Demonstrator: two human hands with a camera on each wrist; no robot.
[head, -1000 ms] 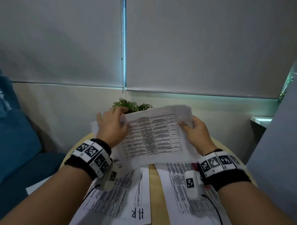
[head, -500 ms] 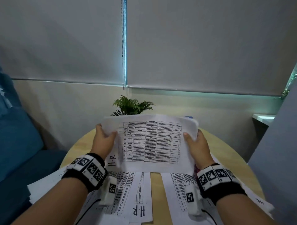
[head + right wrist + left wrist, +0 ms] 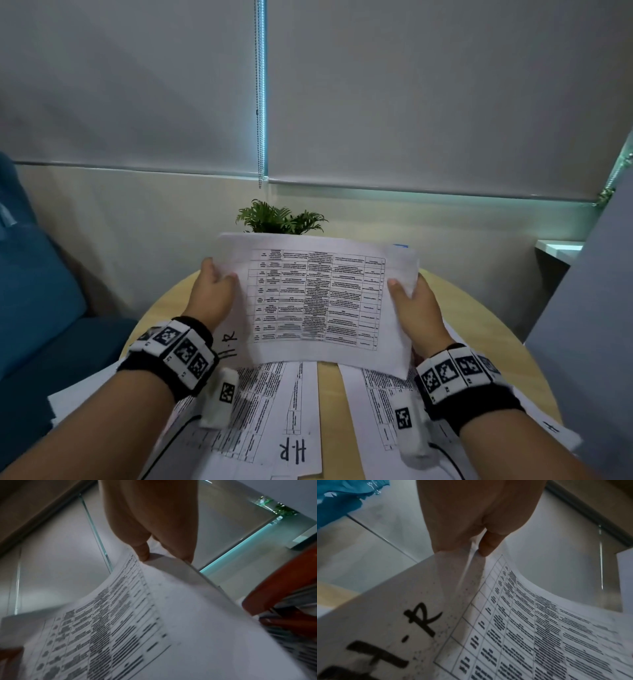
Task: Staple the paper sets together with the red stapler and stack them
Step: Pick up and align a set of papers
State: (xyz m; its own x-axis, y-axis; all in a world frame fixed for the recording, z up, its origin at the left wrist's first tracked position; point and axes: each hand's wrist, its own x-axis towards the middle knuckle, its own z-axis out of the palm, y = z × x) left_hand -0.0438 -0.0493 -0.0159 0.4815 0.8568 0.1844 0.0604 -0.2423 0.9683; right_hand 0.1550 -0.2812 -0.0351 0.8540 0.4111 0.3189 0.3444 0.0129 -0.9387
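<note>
Both hands hold one paper set (image 3: 318, 301) up off the round surface (image 3: 479, 318), its near edge hanging over the sheets below: the left hand (image 3: 212, 294) pinches its left edge, thumb on the printed face and fingers behind, and the right hand (image 3: 416, 308) pinches the right edge the same way. The left wrist view shows at least two sheets parted under the thumb, so this set looks loose and is probably being squared up before stapling; no staple can be made out in it. The red stapler (image 3: 281, 586) shows only in the right wrist view, just beyond the set's right edge and below the right hand; neither hand has hold of it. More printed sheets lie flat toward the near edge of the surface, one group on the near left (image 3: 274, 421) and another on the near right (image 3: 376, 411), with further paper reaching the right edge; whether any of these is already stapled cannot be told. My judgement is that the task is at an early or middle stage, with this set's staple and its stacking left to do. The only container is the pot of a small green plant (image 3: 279, 217) at the far edge, itself hidden behind the raised paper.
</note>
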